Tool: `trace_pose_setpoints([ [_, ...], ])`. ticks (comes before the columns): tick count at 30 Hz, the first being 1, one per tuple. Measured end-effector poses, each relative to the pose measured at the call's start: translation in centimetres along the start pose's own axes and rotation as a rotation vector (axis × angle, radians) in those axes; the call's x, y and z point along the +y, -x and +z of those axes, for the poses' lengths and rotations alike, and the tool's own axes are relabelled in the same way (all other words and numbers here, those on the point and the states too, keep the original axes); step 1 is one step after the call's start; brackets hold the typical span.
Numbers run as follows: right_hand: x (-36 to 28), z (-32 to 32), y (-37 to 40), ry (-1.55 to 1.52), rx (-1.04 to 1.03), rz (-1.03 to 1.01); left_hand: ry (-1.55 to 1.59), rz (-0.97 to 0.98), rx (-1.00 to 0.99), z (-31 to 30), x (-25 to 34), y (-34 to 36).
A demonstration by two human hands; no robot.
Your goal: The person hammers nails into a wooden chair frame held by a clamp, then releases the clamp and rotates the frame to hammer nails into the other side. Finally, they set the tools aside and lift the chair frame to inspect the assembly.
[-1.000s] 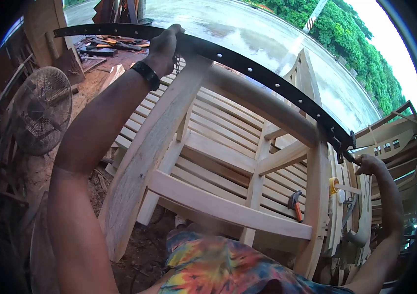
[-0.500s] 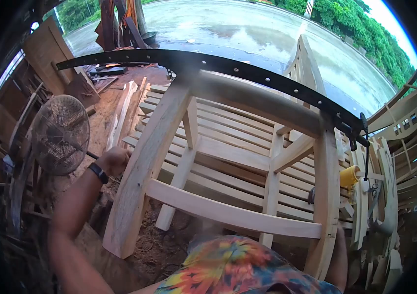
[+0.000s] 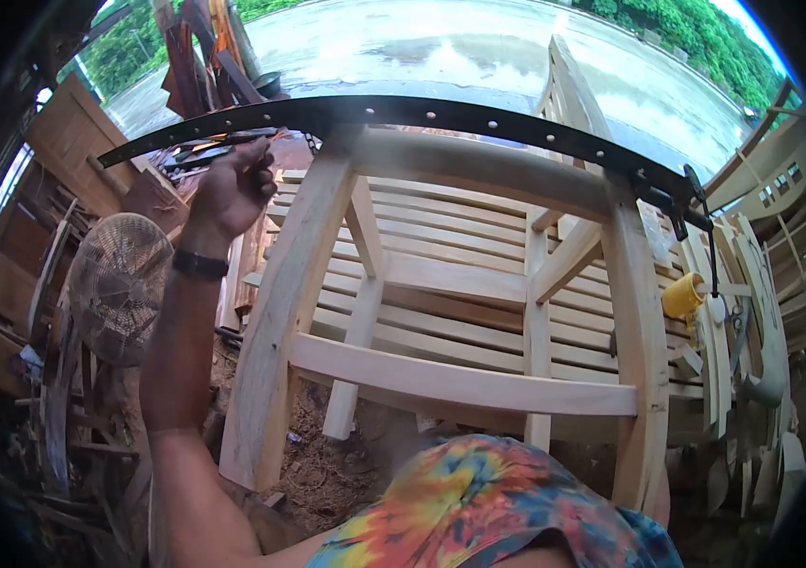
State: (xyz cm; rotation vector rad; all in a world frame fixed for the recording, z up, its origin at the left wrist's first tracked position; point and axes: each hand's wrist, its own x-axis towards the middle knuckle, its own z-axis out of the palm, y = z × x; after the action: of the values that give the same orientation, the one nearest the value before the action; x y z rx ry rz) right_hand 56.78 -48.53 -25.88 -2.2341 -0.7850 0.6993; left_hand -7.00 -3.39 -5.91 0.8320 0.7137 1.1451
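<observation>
A long black metal clamp bar (image 3: 478,118) with a row of holes lies across the top of a pale wooden chair frame (image 3: 464,383). Its clamp head (image 3: 685,204) hangs at the right end, against the frame's right leg. My left hand (image 3: 232,185) is raised just under the bar's left end, beside the frame's left leg (image 3: 284,303). Its fingers are curled, I see nothing held in them, and it is not gripping the bar. A dark band sits on that wrist. My right hand is out of sight.
A slatted wooden bench (image 3: 460,275) lies behind the frame. A round fan (image 3: 119,284) stands at the left among scrap wood. A yellow can (image 3: 684,295) and stacked curved wooden parts (image 3: 753,331) are on the right. Sawdust covers the ground below.
My left hand let go of the bar, dropped down beside the left leg, then rose again under the bar's left end. My right hand left the clamp head and went out of view.
</observation>
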Motion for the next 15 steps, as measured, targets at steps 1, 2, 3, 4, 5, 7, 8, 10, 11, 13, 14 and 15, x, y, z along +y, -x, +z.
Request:
trace_pose_setpoints([
  [1,0.3,-0.3,0.1,-0.026,0.003,0.000,-0.126,0.061,0.023,1.6,0.5,-0.3],
  [2,0.4,-0.4,0.1,-0.056,0.004,0.000,-0.252,0.127,0.048,3.1,0.7,-0.5],
  [3,0.7,-0.4,-0.1,-0.084,0.007,0.004,-0.369,0.190,0.059,4.5,0.5,-0.7],
  [4,0.8,-0.4,-0.2,-0.115,0.007,0.003,-0.484,0.258,0.072,6.0,0.1,-0.9],
  [5,1.0,-0.4,-0.4,-0.137,0.009,0.002,-0.597,0.326,0.087,7.1,-0.3,-1.1],
  [7,1.2,-0.7,-0.5,-0.179,0.010,-0.001,-0.695,0.503,-0.002,7.7,-1.8,-2.7],
  [8,1.3,-0.9,-0.6,-0.194,0.004,-0.002,-0.743,0.589,-0.046,7.8,-2.4,-3.2],
  [10,1.7,-1.1,-0.7,-0.232,0.004,-0.002,-0.824,0.573,-0.022,7.9,-3.1,-3.4],
  [11,1.9,-1.2,-0.9,-0.253,0.002,-0.004,-0.844,0.571,-0.004,8.2,-3.4,-3.3],
  [13,2.4,-1.5,-1.0,-0.290,0.001,-0.003,-0.853,0.557,0.014,8.3,-3.6,-3.2],
  [14,2.8,-1.5,-0.7,-0.311,-0.003,0.002,-0.841,0.544,0.014,8.1,-3.6,-3.3],
  [15,2.8,-1.5,-1.1,-0.331,-0.009,0.004,-0.828,0.534,0.017,7.9,-3.6,-3.3],
])
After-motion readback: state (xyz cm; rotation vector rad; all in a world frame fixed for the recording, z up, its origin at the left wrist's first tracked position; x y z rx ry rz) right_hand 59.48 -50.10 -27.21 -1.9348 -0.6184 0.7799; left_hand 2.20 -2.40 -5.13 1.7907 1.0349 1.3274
